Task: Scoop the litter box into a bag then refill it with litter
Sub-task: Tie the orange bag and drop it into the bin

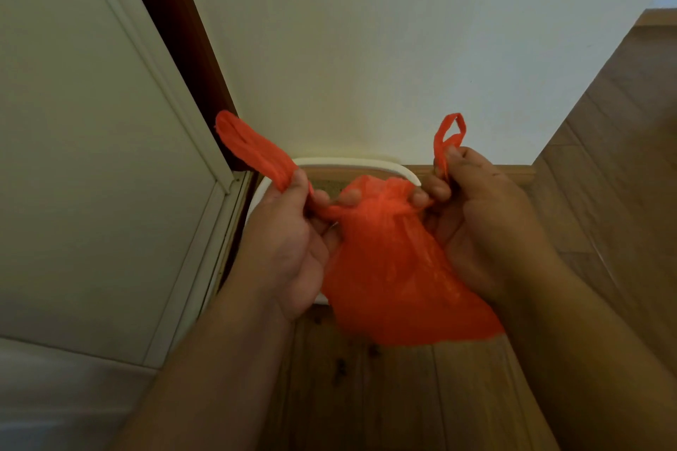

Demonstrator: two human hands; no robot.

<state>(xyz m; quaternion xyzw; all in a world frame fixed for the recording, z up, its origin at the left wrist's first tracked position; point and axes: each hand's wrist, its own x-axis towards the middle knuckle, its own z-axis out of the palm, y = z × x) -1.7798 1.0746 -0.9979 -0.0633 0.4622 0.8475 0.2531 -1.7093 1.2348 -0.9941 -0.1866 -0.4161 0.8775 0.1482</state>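
An orange plastic bag [395, 267] hangs in the air between my hands, its neck bunched together at the top. My left hand [289, 245] grips the bag's left handle, whose loop sticks up to the left. My right hand [483, 223] pinches the right handle, a small loop standing above my fingers. Behind the bag, on the floor against the wall, lies the white litter box [366, 164]; only its far rim and a strip of tan litter show, the rest is hidden by the bag and my hands.
A white wall [366, 48] stands straight ahead. A pale door [91, 157] with a dark frame is on the left, close to the box. Wooden floor [366, 395] with a few dark specks lies below and to the right.
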